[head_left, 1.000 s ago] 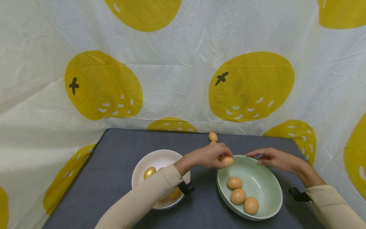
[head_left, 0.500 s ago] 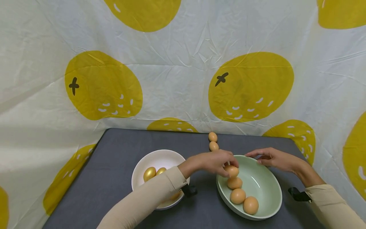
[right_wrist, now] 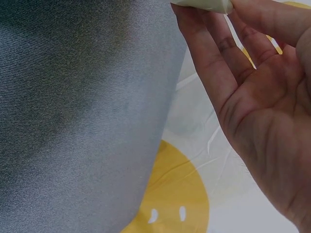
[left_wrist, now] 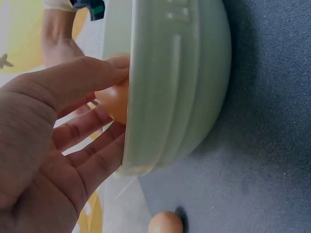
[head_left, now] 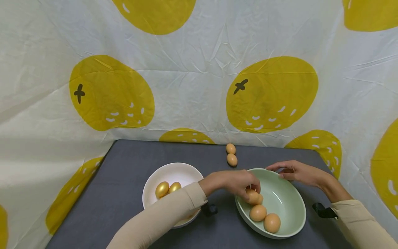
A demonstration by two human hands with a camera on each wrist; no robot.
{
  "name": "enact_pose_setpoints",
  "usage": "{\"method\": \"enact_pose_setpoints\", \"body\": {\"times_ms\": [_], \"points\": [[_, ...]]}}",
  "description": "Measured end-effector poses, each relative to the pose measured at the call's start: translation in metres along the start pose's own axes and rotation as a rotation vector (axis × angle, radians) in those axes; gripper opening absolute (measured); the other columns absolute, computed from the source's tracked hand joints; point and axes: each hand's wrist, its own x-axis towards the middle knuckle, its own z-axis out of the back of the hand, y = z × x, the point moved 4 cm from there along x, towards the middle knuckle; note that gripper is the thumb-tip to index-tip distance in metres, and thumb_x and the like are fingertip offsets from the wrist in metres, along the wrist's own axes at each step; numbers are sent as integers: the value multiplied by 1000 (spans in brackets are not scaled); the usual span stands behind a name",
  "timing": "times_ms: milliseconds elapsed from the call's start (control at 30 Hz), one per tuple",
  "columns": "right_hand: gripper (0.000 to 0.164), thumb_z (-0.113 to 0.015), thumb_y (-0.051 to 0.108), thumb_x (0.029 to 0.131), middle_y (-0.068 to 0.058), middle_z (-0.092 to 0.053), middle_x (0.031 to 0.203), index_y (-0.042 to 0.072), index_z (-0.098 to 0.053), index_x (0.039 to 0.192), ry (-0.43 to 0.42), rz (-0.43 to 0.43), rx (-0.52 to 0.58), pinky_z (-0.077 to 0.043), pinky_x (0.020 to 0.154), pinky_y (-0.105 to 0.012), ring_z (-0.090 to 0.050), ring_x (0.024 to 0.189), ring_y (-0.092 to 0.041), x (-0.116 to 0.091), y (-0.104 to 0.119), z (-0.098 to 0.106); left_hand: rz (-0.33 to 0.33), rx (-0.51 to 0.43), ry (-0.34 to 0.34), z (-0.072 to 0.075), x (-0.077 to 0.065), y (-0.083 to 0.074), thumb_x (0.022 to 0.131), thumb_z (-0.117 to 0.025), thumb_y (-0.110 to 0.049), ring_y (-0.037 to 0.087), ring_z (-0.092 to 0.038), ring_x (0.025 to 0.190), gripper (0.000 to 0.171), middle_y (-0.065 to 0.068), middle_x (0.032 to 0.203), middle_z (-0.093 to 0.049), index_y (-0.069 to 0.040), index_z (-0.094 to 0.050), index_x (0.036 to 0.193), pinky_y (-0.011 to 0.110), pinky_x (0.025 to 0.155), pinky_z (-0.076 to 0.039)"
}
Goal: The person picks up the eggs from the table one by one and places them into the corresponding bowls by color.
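Starting left, I see two golden eggs (head_left: 168, 188) in the white round bowl (head_left: 152, 180). My left hand (head_left: 237, 182) pinches a brown egg (head_left: 253, 196) inside the pale green ceramic bowl (head_left: 289, 224); my right hand (head_left: 300, 173) pinches its far rim.

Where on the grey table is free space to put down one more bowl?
The far left corner of the table, behind the white bowl, is bare. So is the near strip left of that bowl. It is crowded between the two bowls, where the left hand reaches an egg into the green bowl, and behind it, by two loose eggs.
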Motion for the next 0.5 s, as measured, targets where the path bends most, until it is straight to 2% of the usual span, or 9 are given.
{"method": "enact_pose_setpoints", "body": {"times_ms": [333,500], "points": [[44,-51,7,105,-25,-51,147,8,-50,149,-9,-14,-3,-57,89,-34,-64,120,-20,1,0,0,-25,75,48,-11,8,-5,88,-76,-14,1,-51,86,25,-10,95,-60,-12,-71,113,8,76,-39],[44,-50,6,105,-26,-51,146,7,-50,149,-6,-1,0,-57,89,-34,-64,120,-20,1,-1,0,-10,111,66,-15,11,-7,90,-74,-16,1,-50,84,23,-9,96,-59,-13,-70,112,9,75,-38]]}}
